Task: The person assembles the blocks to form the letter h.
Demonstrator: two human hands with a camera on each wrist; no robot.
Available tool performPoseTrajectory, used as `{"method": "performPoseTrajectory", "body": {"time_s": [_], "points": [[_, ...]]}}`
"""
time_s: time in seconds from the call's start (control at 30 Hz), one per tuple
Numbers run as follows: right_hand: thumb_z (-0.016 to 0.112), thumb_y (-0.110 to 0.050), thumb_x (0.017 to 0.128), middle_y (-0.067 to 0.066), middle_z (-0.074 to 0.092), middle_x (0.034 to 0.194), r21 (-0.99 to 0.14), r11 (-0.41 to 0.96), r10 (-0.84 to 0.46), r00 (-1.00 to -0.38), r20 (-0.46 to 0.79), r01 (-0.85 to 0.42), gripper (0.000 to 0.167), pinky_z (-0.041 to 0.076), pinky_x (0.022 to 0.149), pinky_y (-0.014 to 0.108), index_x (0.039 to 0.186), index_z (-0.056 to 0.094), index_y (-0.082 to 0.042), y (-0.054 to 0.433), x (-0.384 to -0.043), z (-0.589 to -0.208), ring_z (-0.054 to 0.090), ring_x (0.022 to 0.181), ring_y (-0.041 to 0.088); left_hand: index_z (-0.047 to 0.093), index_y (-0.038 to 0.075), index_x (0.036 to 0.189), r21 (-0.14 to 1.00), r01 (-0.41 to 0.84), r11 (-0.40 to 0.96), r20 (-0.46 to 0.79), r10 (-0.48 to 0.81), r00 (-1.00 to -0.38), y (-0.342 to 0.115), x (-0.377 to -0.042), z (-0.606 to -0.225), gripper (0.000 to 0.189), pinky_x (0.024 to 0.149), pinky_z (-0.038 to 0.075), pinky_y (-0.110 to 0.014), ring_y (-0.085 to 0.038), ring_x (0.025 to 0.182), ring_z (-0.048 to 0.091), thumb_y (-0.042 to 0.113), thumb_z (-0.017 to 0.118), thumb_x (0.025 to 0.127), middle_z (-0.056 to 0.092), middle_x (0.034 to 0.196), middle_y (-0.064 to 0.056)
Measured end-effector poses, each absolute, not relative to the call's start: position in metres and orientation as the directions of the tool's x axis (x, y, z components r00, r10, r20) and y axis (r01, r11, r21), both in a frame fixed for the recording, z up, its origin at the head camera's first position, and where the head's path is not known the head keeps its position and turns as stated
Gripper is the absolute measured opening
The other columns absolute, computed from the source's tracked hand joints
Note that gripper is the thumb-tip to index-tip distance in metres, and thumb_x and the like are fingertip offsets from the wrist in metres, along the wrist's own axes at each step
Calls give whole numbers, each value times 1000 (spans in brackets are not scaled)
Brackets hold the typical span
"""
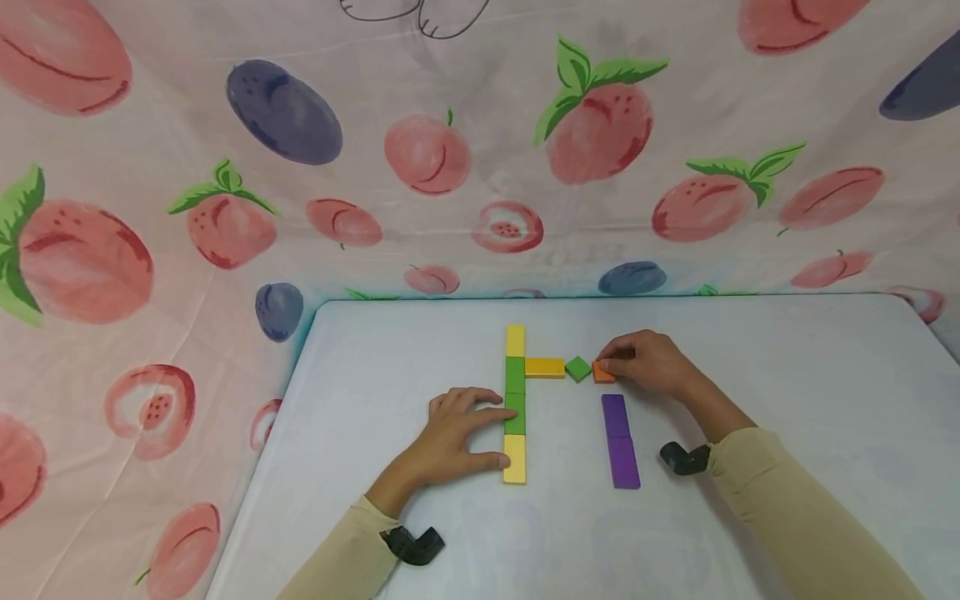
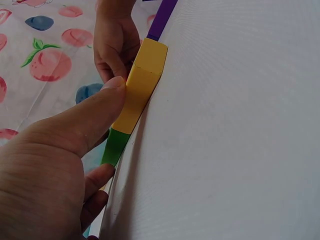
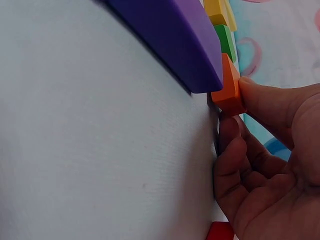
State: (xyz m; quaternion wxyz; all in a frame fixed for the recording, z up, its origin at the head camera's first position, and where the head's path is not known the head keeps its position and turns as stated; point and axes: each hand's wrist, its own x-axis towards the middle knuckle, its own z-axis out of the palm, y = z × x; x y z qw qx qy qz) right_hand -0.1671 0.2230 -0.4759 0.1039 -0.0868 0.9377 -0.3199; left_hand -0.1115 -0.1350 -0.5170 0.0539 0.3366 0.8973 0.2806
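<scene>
My right hand (image 1: 647,362) pinches a small orange block (image 1: 603,372) between thumb and fingertips; the right wrist view shows the thumb on one side of it. Just left of that block a green block (image 1: 578,369) lies turned like a diamond, and a yellow bar (image 1: 544,368) leads from there to an upright column. From far to near the column has a yellow block (image 1: 515,341), two green blocks (image 1: 515,375) and another yellow block (image 1: 516,468). With fingers spread, my left hand (image 1: 457,437) touches the column's left side, its thumb against the near yellow block (image 2: 142,97).
Two purple blocks (image 1: 621,454) lie end to end, slightly slanted, nearer me than the orange block. Everything stands on a white tabletop (image 1: 360,358). Behind it hangs a fruit-patterned cloth (image 1: 450,83). A red thing (image 3: 220,231) shows at the right wrist view's lower edge.
</scene>
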Motion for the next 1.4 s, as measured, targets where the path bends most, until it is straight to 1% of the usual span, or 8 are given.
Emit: {"method": "performPoseTrajectory", "body": {"time_s": [0.23,0.43,0.5,0.57,0.7,0.83,1.07,1.4], "points": [[68,-22,98,3,74,101,-603,790,-240,-960,-142,-108,16,48,80,33,108,79,-14,223,-168,-475,59,95,23,59,41,142,540,570,619,82,636,-768,-135,-112,-517,61,107,23,-52,-18,136,37,58,75,86,49,147,7],[64,-25,101,7,73,111,-618,783,-237,-951,-198,-66,22,51,91,45,114,76,-14,225,-169,-472,59,105,28,59,41,142,543,573,614,85,638,-765,-135,-112,-517,60,107,23,-52,-18,137,37,57,75,86,49,147,7],[64,-25,101,7,72,114,-624,780,-238,-946,-218,-52,22,50,94,46,116,76,-14,227,-169,-472,58,108,29,59,41,142,544,572,614,84,639,-765,-135,-112,-517,60,107,23,-52,-17,137,36,57,75,86,49,147,7],[65,-23,99,7,71,114,-630,775,-242,-941,-235,-42,22,50,93,45,116,75,-13,229,-170,-472,58,108,28,59,40,142,544,573,613,85,639,-764,-135,-112,-517,60,107,23,-52,-17,137,36,56,75,86,49,147,7],[68,-19,96,6,71,109,-638,769,-249,-937,-245,-37,21,49,86,37,115,75,-13,230,-172,-473,57,102,26,59,39,142,543,574,613,86,639,-764,-135,-112,-517,60,108,23,-53,-17,137,36,56,75,86,49,147,7],[68,-18,96,5,72,107,-637,769,-243,-942,-230,-43,20,47,83,33,114,76,-13,229,-172,-473,56,100,25,60,40,142,545,573,613,86,638,-765,-135,-112,-517,60,108,23,-53,-18,137,37,56,75,86,49,147,6],[69,-19,96,6,72,108,-633,771,-246,-948,-202,-65,21,46,84,36,114,76,-13,226,-170,-472,56,101,26,59,40,142,543,568,618,81,635,-768,-135,-112,-516,60,107,23,-52,-17,137,36,57,74,86,49,147,7],[68,-19,97,7,72,111,-638,768,-245,-947,-209,-58,21,47,89,40,115,76,-13,224,-169,-469,57,104,27,59,41,141,543,571,616,91,632,-769,-135,-112,-518,60,107,23,-52,-17,137,36,57,75,86,49,147,7]]}}
